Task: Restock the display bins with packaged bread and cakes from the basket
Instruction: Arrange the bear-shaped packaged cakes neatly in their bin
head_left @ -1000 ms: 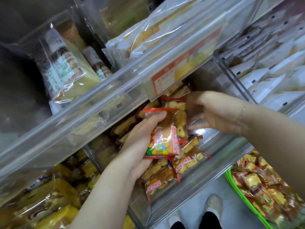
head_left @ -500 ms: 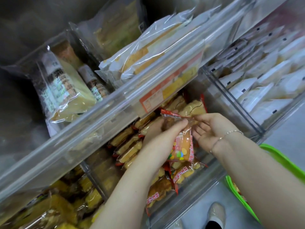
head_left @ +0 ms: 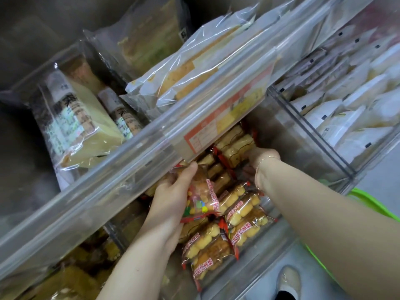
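Note:
My left hand [head_left: 173,191] grips a clear cake packet with red edges and coloured dots [head_left: 200,199] over the lower clear display bin [head_left: 255,271]. Several like cake packets [head_left: 240,211] lie stacked in that bin. My right hand [head_left: 263,158] reaches deep into the back of the bin, beside upright cake packets [head_left: 236,146]; its fingers are hidden behind the wrist and packets. Only a strip of the green basket [head_left: 368,202] shows, at the right behind my right forearm.
An upper clear bin [head_left: 129,161] with an orange price label [head_left: 214,128] overhangs the lower one and holds large bread bags [head_left: 194,68]. A bin of white packets [head_left: 350,105] stands to the right. Yellow cakes fill the lower left bin [head_left: 65,280]. My shoe [head_left: 289,280] is on the floor.
Both hands have pushed further back into the lower bin. The right hand left the packet and went deeper. The left hand still holds the dotted packet, and the basket has slid mostly out of view.

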The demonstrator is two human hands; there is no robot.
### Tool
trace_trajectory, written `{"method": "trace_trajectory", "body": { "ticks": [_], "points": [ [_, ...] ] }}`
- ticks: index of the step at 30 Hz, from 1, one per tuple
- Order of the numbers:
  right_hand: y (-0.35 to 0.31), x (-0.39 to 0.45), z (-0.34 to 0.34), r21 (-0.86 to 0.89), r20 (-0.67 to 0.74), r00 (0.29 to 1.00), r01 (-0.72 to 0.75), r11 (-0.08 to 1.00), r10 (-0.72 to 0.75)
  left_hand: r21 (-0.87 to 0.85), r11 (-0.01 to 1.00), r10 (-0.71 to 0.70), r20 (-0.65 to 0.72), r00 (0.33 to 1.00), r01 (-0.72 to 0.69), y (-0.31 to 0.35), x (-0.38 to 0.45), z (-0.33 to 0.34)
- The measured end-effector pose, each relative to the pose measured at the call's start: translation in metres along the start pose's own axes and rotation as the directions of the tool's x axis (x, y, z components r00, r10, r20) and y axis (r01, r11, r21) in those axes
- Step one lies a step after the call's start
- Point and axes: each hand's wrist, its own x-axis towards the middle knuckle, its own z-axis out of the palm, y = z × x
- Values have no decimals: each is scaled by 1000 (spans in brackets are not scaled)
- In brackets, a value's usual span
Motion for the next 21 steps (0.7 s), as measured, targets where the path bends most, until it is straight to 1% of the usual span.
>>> {"method": "trace_trajectory", "body": {
  "ticks": [1, 2, 3, 5, 7, 8, 9, 10, 11, 12, 13, 14, 15, 16, 17, 18, 19, 20, 21],
  "points": [
    [3, 3, -1, 56, 63, 996, -68, 996, 64, -76, 996, -38, 38, 999, 41, -1, 0, -2],
    [3, -1, -3, 61, 95, 991, -97, 993, 91, -156, 985, -69, 74, 995, 80, 0, -1, -2],
    [3, 1, -5, 132, 123, 985, -135, 982, 118, -227, 968, -85, 100, 991, 106, 0, -2, -2],
    [1, -2, -5, 116, 149, 978, -162, 980, 144, -297, 946, -97, 112, 989, 127, -1, -2, 0],
    [-1, -14, -5, -53, 137, 982, -121, 991, 127, -307, 944, -91, 115, 989, 122, -1, -2, 1],
    [-2, -22, -6, -203, 94, 991, -77, 976, 98, -308, 945, -76, 133, 988, 114, -1, -2, 2],
    [-3, -29, -8, -362, 63, 997, -22, 932, 48, -302, 947, -59, 160, 985, 105, -1, -2, 2],
    [-5, -35, -11, -505, 41, 998, 56, 861, -41, -289, 952, -45, 184, 982, 98, -1, -1, 3],
    [-7, -42, -15, -608, 58, 989, 146, 780, -139, -275, 957, -33, 203, 979, 90, 0, 0, 3],
    [-8, -51, -20, -651, 111, 969, 239, 720, -221, -265, 961, -20, 224, 974, 81, 0, 0, 4],
    [-7, -59, -25, -629, 188, 950, 313, 712, -251, -255, 964, -5, 247, 969, 70, -1, 1, 4],
    [-6, -69, -29, -549, 276, 934, 346, 761, -225, -244, 968, 13, 279, 960, 57, -2, 2, 5],
    [-4, -80, -33, -440, 369, 915, 324, 837, -161, -221, 975, 33, 311, 950, 39, -3, 1, 6],
    [-1, -88, -37, -348, 440, 890, 293, 890, -121, -185, 982, 48, 346, 937, 18, -3, 0, 8],
    [3, -95, -40, -324, 477, 872, 294, 899, -113, -140, 990, 56, 374, 926, -3, -2, -2, 11],
    [7, -98, -43, -322, 477, 865, 336, 885, -156, -97, 995, 61, 388, 920, -25, -2, -4, 14],
    [11, -100, -46, -324, 449, 858, 418, 849, -251, -76, 996, 72, 386, 920, -46, -2, -6, 18],
    [13, -102, -50, -336, 413, 820, 542, 770, -397, -83, 995, 90, 373, 923, -63, -3, -7, 21],
    [16, -106, -54, -362, 384, 730, 683, 635, -566, -105, 992, 97, 358, 929, -63, -3, -9, 23]
  ]
}}
